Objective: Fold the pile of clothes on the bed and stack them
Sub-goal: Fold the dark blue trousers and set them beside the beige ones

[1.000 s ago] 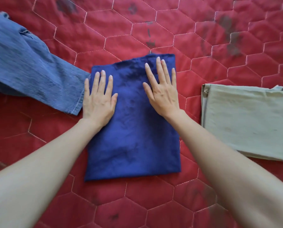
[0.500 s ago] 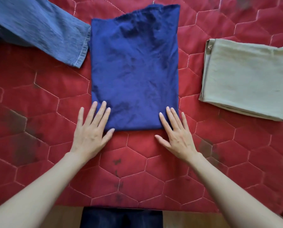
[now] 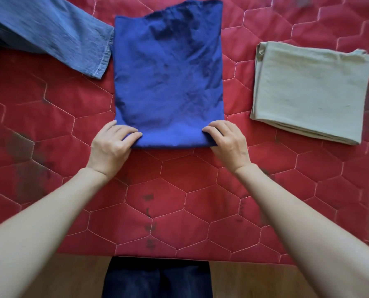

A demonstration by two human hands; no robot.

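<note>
a person standing at the edge of a bed point(image 3: 179, 203) covered in a red quilt with hexagon stitching takes hold of a partly folded dark blue garment point(image 3: 168, 82) lying flat in the middle of the quilt. the left hand point(image 3: 112, 145) pinches the garment's near left corner, thumb on top and fingers curled under the cloth; the right hand point(image 3: 228, 140) grips the near right corner in the same way, so each grip is closed on the blue fabric. the near hem is slightly raised off the quilt between the two hands. a light blue denim piece point(image 3: 50, 33) lies unfolded at the far left, its hem just beside the blue garment's left edge. a folded pale green garment point(image 3: 310, 89) sits well apart to the right. wooden floor point(image 3: 265, 280) and dark trousers point(image 3: 157, 278) show below the bed's edge.
</note>
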